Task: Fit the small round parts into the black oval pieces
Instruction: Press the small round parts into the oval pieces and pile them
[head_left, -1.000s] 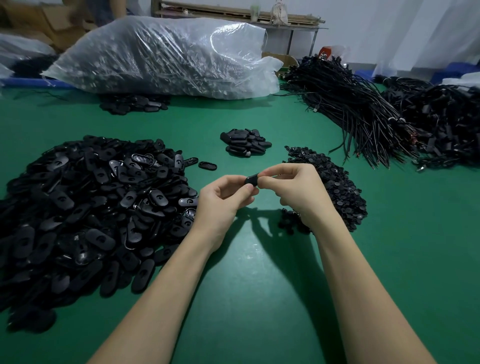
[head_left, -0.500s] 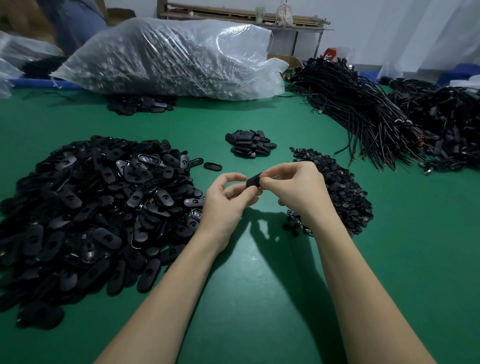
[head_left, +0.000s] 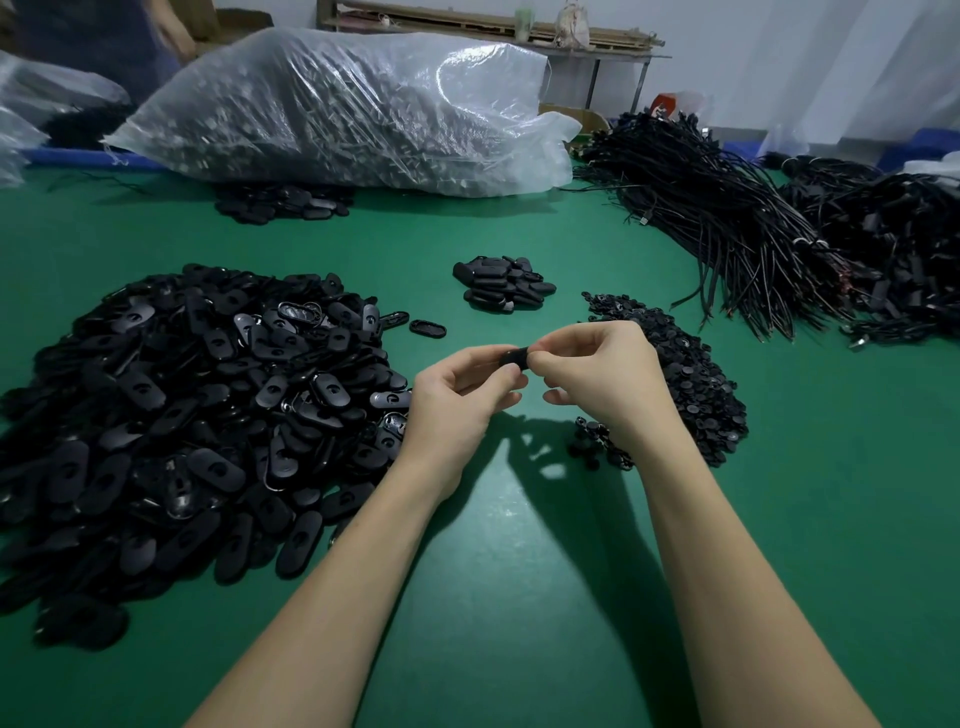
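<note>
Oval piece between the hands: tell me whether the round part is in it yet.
Cannot tell. The left hand and right hand both pinch the oval piece, and the fingers hide its face.

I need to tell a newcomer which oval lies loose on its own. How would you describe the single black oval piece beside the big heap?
Start at the big heap of black oval pieces on the green table. Off its far right edge lies the lone oval piece, flat on bare green, touching no other piece.

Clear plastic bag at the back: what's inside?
The clear plastic bag is stuffed with small dark-and-pale pieces, too blurred by film to identify. Its far side and bottom are hidden.
</note>
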